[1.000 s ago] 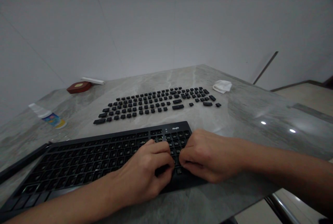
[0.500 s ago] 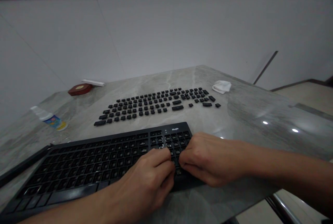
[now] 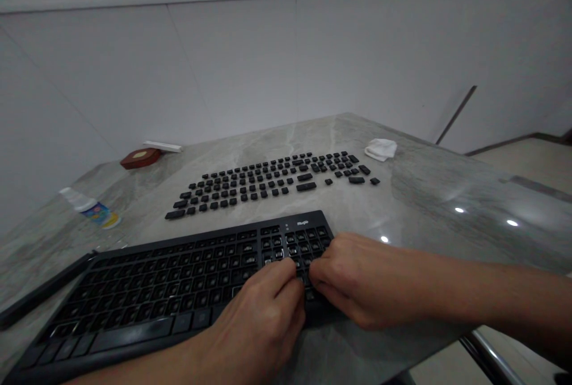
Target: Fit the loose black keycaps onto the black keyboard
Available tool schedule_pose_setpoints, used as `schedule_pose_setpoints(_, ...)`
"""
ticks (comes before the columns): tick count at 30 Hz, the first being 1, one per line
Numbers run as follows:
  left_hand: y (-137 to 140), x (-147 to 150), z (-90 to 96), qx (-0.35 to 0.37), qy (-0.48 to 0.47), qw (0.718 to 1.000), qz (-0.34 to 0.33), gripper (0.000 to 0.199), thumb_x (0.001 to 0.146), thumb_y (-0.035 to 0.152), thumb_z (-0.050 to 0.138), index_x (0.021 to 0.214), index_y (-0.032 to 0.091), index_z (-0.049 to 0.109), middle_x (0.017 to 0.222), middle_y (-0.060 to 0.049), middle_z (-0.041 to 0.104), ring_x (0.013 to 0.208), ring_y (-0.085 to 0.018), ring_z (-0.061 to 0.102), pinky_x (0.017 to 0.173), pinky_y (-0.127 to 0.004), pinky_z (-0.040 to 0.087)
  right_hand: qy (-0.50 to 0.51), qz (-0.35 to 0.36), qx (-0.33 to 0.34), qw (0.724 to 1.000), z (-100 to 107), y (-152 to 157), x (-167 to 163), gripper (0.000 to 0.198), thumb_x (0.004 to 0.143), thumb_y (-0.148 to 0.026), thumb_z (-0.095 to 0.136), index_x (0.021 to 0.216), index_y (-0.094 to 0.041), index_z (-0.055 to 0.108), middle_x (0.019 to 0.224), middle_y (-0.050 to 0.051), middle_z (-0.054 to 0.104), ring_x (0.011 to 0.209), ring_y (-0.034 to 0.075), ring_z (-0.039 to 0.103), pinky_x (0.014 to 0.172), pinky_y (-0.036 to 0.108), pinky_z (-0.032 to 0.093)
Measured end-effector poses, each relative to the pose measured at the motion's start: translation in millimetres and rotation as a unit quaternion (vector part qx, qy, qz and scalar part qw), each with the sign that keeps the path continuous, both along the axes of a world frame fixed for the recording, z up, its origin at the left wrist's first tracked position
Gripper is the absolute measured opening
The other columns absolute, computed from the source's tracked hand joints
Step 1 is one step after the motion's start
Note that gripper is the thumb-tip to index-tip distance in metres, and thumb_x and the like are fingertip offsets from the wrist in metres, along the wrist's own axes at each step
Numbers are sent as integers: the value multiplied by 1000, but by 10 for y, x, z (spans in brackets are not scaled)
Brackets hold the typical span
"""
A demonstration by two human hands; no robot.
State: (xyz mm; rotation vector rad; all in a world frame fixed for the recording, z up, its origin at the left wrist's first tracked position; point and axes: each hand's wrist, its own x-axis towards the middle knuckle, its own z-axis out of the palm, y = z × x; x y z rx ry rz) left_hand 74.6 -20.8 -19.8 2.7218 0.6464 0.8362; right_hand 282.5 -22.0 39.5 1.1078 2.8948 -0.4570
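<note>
Pale lettering is showing at the upper right corner of the black keyboard (image 3: pixel 179 289), too small to read surely; the bottle (image 3: pixel 96 212) at left is wearing a blue label over a yellow band, its print illegible. Tabletop (image 3: pixel 429 212): grey, veined like marble, glossy, reflecting bright spots at right. A plain pale wall (image 3: pixel 232 57) is filling the top of the frame; light floor (image 3: pixel 522 152) is showing at right. The keyboard is stretching from lower left to centre, mostly bare square sockets, a long smooth bar (image 3: pixel 131 334) lying along its bottom row. Left hand (image 3: pixel 272 313) and right hand (image 3: pixel 348 281) are resting just beside each other over its right end, fingers curling inward; cannot tell whether either is gripping anything. Loose black keycaps (image 3: pixel 306 186), square and oblong, are lying in rows mid-frame. A crumpled white cloth (image 3: pixel 381 149) is lying right of them; a reddish-brown, angular box (image 3: pixel 140 158) is sitting at upper left, before a slim white strip (image 3: pixel 163 146).
</note>
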Motion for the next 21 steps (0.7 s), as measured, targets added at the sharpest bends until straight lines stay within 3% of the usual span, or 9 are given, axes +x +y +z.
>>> schedule_pose_setpoints(12,-6,-23,32,-23,40,999,0,22,94,3,43,86,12,60,82,-7,56,68,-18,54,57,-29,54,2,57,86,995,-123,3,106,11,87,-12,57,78,-13,64,65,4,67,51,12,51,51,31,22)
schedule_pose_setpoints(21,64,-62,119,-92,7,995,-27,19,94,3,46,89,15,59,87,-5,56,73,-16,55,61,-27,49,-3,59,67,996,-95,18,82,11,86,-11,57,77,-12,63,66,5,67,51,13,52,50,30,21)
